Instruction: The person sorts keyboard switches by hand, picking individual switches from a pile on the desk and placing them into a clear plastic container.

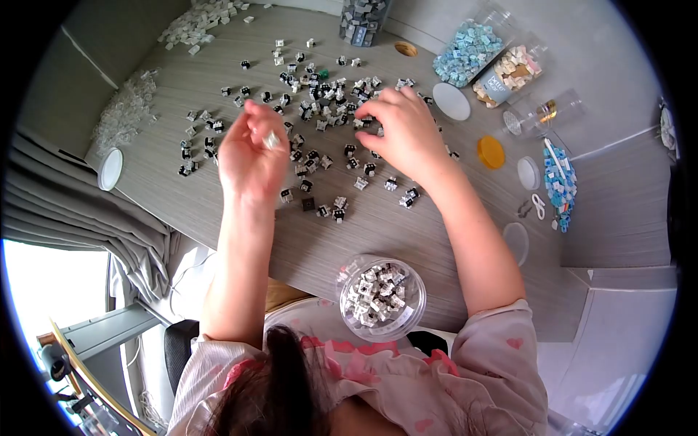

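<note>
My left hand (254, 156) is palm up over the left part of the desk, its fingers curled round a small white switch-like piece (271, 139). My right hand (400, 131) reaches over the scattered black-and-white pieces (331, 98), thumb and forefinger apart, with nothing visible between them. Some pieces lie just beside its fingertips, partly hidden by the hand. A round clear tub (382, 299) full of similar pieces stands at the desk's front edge, close to my body.
White pieces (203, 22) and clear pieces (127, 109) lie at the left. Jars of grey (362, 22), blue (469, 51) and cream pieces (512, 73) are at the back. Lids (491, 152), scissors (538, 206) and a blue pile (560, 185) sit at right.
</note>
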